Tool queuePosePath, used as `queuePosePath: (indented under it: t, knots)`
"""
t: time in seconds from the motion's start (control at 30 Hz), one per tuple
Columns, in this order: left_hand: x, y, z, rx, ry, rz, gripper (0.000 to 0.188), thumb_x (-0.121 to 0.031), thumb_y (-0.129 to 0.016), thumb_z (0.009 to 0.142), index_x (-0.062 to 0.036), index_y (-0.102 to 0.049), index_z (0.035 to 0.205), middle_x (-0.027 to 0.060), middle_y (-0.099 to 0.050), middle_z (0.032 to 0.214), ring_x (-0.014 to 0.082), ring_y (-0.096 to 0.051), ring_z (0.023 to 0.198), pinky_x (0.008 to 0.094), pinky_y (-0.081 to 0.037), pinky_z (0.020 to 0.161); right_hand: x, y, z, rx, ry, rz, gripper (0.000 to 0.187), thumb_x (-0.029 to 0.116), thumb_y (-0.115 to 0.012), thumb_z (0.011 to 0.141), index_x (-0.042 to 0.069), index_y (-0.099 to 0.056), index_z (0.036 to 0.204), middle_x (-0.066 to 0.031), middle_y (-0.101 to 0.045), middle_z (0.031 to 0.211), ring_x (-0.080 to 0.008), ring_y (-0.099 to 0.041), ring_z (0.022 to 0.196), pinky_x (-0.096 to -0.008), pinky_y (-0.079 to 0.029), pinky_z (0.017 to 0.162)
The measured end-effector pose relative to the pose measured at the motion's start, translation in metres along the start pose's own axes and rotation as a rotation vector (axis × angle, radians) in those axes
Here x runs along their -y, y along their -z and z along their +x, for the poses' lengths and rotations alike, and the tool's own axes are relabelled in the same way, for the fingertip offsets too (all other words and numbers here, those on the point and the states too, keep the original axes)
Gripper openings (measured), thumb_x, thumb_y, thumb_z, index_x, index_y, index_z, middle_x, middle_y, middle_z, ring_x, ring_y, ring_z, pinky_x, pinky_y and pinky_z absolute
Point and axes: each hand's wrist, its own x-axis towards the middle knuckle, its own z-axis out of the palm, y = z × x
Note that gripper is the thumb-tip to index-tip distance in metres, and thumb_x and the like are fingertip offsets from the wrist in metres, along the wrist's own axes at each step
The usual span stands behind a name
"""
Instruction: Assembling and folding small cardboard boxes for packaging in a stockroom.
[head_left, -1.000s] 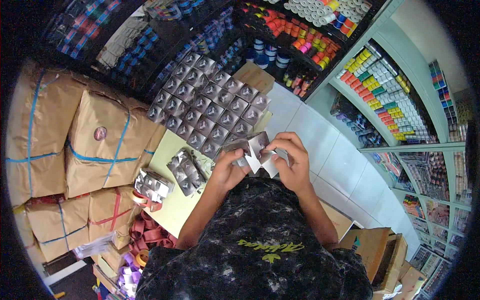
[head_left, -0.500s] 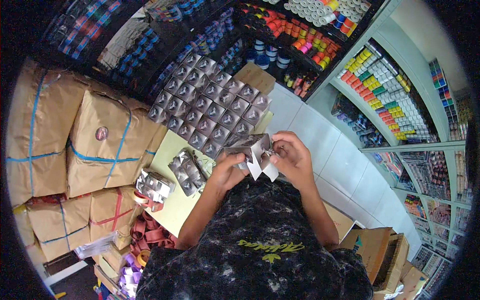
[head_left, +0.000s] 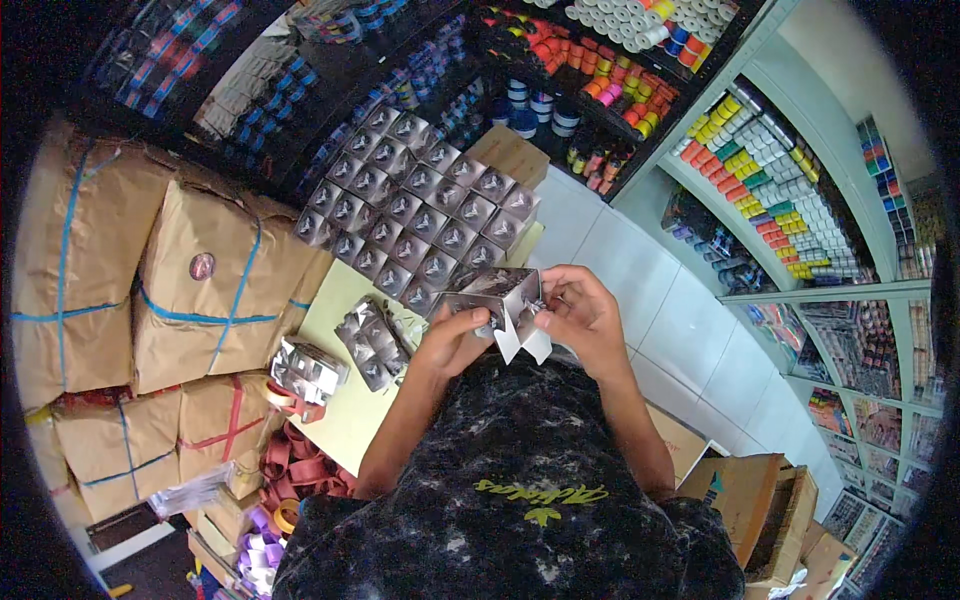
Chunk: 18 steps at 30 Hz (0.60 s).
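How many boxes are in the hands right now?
1: the grey box with white flaps open, the left hand gripping its left side and the right hand at its right end. Anything beneath it would be hidden.

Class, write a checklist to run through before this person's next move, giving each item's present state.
1. Left hand grips the box: ok.
2. Right hand is at the box's flap end: ok.
3. White flaps folded shut: not ok, they stick out.
4. Box filled: cannot tell, its inside is hidden.
5. Lined-up boxes stand in rows on the table: ok.
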Motion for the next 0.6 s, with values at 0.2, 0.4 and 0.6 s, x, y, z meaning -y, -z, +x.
queuePosePath:
  t: [0.2, 0.4, 0.6]
  knots:
    - [0.002, -0.005, -0.003, 0.017, 0.032, 0.026, 0.057, -0.013, -0.072, 0.087, 0.0025, -0.05, 0.137, 0.0159, -0.065, 0.126, 0.0293, -0.064, 0.115, 0.0475, -0.049, 0.103, -0.003, 0.003, -0.003, -0.029, -0.018, -0.008, 0.047, -0.002, -0.078, 0.084, 0.004, -0.056, 0.125, -0.0005, -0.056, 0.105, -0.011, -0.056, 0.103, -0.0266, -0.047, 0.093]
    - [0.008, -0.008, 0.0, 0.028, 0.036, 0.011, 0.056, -0.015, -0.072, 0.087, 0.0028, -0.051, 0.136, 0.0164, -0.066, 0.124, 0.0291, -0.065, 0.113, 0.0458, -0.051, 0.101, -0.003, 0.008, -0.004, -0.022, -0.097, -0.002, 0.048, -0.001, -0.079, 0.083, 0.004, -0.055, 0.125, -0.0005, -0.055, 0.104, -0.0099, -0.057, 0.099, -0.0248, -0.047, 0.087]
    - [0.011, -0.004, 0.002, 0.046, 0.077, 0.045, 0.067, -0.021, -0.073, 0.085, 0.0045, -0.046, 0.141, 0.0197, -0.062, 0.129, 0.0329, -0.064, 0.116, 0.0482, -0.05, 0.104, -0.004, 0.01, -0.006, -0.024, -0.091, 0.036, 0.046, 0.0, -0.078, 0.085, 0.003, -0.055, 0.126, -0.0003, -0.055, 0.103, -0.0095, -0.058, 0.097, -0.0253, -0.05, 0.086]
